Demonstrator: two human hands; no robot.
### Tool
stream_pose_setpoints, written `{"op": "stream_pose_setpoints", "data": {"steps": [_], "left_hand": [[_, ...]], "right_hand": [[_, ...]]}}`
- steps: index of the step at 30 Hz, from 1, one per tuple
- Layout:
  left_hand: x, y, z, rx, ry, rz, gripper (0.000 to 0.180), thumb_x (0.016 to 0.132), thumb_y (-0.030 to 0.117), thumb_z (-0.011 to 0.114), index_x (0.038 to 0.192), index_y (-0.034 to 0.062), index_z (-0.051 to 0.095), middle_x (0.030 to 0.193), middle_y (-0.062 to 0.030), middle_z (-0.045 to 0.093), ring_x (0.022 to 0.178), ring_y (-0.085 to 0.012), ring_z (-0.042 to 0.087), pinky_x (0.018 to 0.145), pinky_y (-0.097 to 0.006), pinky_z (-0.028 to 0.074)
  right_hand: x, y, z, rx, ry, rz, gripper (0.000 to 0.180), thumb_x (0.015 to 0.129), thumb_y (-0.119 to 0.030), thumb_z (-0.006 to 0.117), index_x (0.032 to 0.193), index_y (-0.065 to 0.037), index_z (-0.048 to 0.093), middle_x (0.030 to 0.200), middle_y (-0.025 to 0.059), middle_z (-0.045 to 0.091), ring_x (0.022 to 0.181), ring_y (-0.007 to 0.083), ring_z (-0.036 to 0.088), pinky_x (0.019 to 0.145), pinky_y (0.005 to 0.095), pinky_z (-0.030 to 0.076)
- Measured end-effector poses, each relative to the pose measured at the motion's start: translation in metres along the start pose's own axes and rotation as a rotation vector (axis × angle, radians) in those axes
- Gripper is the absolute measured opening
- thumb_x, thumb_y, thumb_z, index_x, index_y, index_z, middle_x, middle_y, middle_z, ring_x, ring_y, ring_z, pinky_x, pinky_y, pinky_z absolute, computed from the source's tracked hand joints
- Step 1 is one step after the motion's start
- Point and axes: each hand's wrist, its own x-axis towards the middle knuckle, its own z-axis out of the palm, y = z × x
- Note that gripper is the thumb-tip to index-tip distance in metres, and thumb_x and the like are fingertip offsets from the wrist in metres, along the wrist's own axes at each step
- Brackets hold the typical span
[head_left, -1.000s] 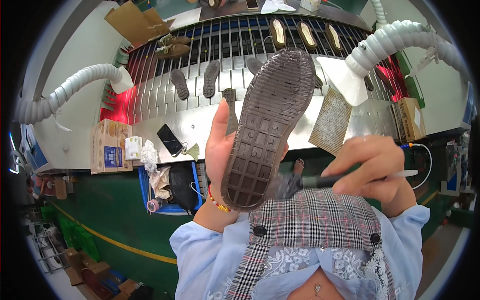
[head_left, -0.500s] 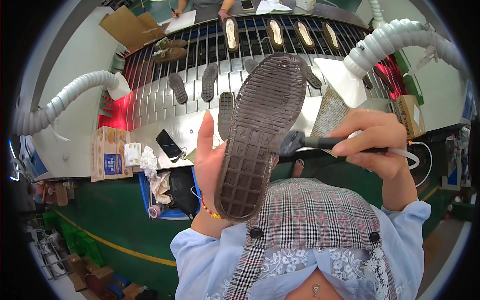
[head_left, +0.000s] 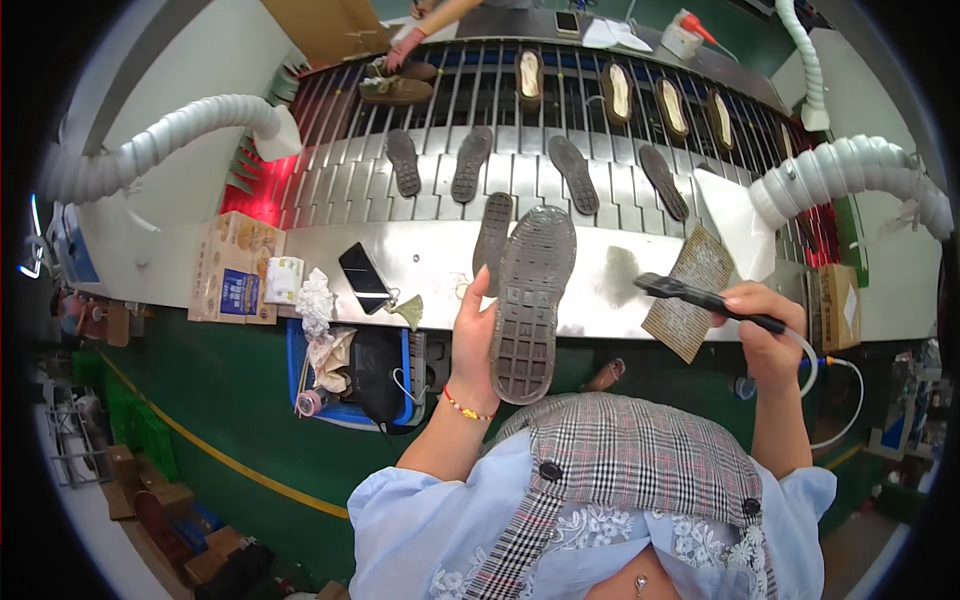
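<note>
My left hand (head_left: 472, 338) is closed around the edge of a dark brown shoe sole (head_left: 527, 335), held upright over the bench's near edge. Its grooved tread and square grid face me. In my right hand (head_left: 765, 325) is a black brush (head_left: 690, 292) with a pale tube (head_left: 808, 352) running from its rear end. The brush is apart from the sole, over a speckled tan mat (head_left: 702, 262). Behind the held sole, a second sole (head_left: 491, 238) lies on the metal bench (head_left: 430, 280), partly hidden.
Several soles (head_left: 471, 165) lie on the slatted conveyor (head_left: 520, 140), with pale-lined shoe pieces (head_left: 617, 95) beyond. A co-worker's hand (head_left: 405, 48) touches brown shoes (head_left: 396, 91). Ribbed hoses (head_left: 190, 125) flank both sides. A phone (head_left: 364, 278) and cardboard box (head_left: 232, 268) sit left, above a blue bin (head_left: 297, 375).
The brush has come off the sole and moved right. My left hand has lowered the sole away from my view. A co-worker's hand has reached the brown shoes.
</note>
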Motion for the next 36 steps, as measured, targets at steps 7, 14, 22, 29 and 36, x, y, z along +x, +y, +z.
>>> {"op": "stream_pose_setpoints", "data": {"steps": [7,14,22,29,36], "left_hand": [[0.009,-0.009,0.033,-0.178,-0.093,-0.130,0.081,0.097,0.059,0.027,0.138,-0.0099,0.037,0.130,-0.0277,0.051,0.111,-0.0363,0.059,0.092,-0.044,0.051],[0.006,-0.014,0.044,-0.245,-0.141,-0.230,0.089,0.095,0.065,0.024,0.139,-0.0119,0.033,0.132,-0.0334,0.047,0.112,-0.0424,0.057,0.095,-0.050,0.049],[-0.002,-0.014,0.042,-0.264,-0.250,-0.250,0.085,0.096,0.061,0.028,0.142,-0.0096,0.028,0.139,-0.0313,0.041,0.124,-0.0401,0.050,0.101,-0.049,0.045],[-0.013,-0.010,0.041,-0.123,-0.199,-0.228,0.079,0.097,0.057,0.033,0.142,-0.0078,0.029,0.139,-0.0271,0.044,0.122,-0.0349,0.053,0.100,-0.045,0.047],[-0.017,-0.002,0.031,-0.206,-0.310,-0.242,0.089,0.094,0.063,0.030,0.142,-0.0112,0.027,0.139,-0.0316,0.041,0.123,-0.0419,0.050,0.104,-0.051,0.042]], "right_hand": [[0.020,0.002,0.027,-0.034,-0.334,0.033,0.023,0.075,0.000,0.070,0.097,0.001,0.072,0.098,0.0173,0.069,0.084,0.0236,0.067,0.073,0.0306,0.053],[0.016,-0.017,0.019,-0.071,-0.461,-0.072,0.021,0.072,-0.007,0.075,0.093,-0.006,0.076,0.095,0.0152,0.070,0.078,0.0241,0.067,0.066,0.0305,0.051],[0.018,-0.026,0.017,-0.104,-0.432,-0.134,0.019,0.072,-0.008,0.075,0.091,-0.005,0.076,0.093,0.0169,0.069,0.076,0.0259,0.067,0.065,0.0312,0.051],[0.018,-0.028,0.020,-0.190,-0.351,-0.183,0.016,0.072,-0.014,0.073,0.085,-0.004,0.075,0.090,0.0202,0.070,0.072,0.0252,0.067,0.063,0.0318,0.049],[0.026,-0.030,0.023,-0.248,-0.340,-0.124,0.018,0.072,-0.009,0.072,0.088,-0.002,0.074,0.091,0.0172,0.069,0.074,0.0277,0.066,0.066,0.0334,0.050]]}}
